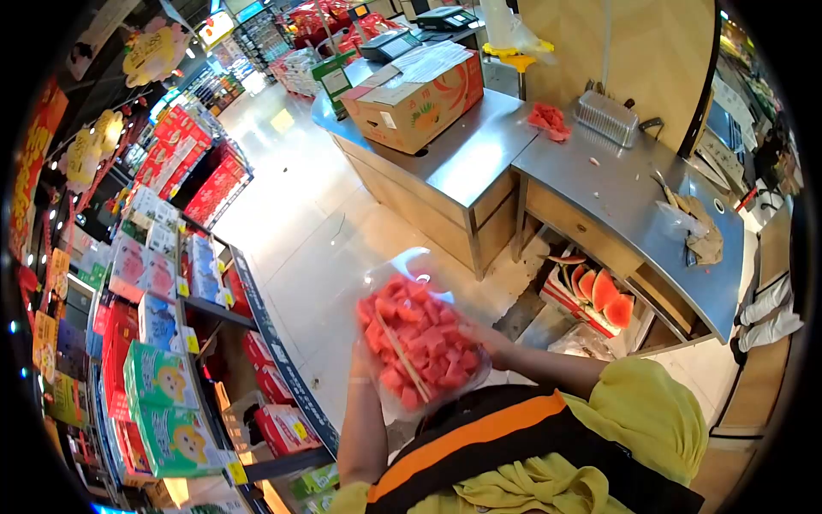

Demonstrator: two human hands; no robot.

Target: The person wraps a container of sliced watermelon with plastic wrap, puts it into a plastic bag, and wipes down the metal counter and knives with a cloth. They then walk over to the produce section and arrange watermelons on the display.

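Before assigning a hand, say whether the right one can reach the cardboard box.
Probably not: the right hand helps hold the fruit tub, and the cardboard box sits on a counter that looks out of reach.

Bare floor (pixel 300 188) stretches ahead between the shelving (pixel 257 343) and the counter (pixel 411 184); a cardboard box (pixel 419 103) blocks the counter's far end, while a crumpled cloth (pixel 704 231) and clear tray (pixel 606 118) flank the table's (pixel 616 193) open middle.

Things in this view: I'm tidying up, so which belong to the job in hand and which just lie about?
Job: held tub, watermelon chunks, pale stick or sticks; probably the melon wedges.

Apparently lying about: cardboard box, crumpled brown item.
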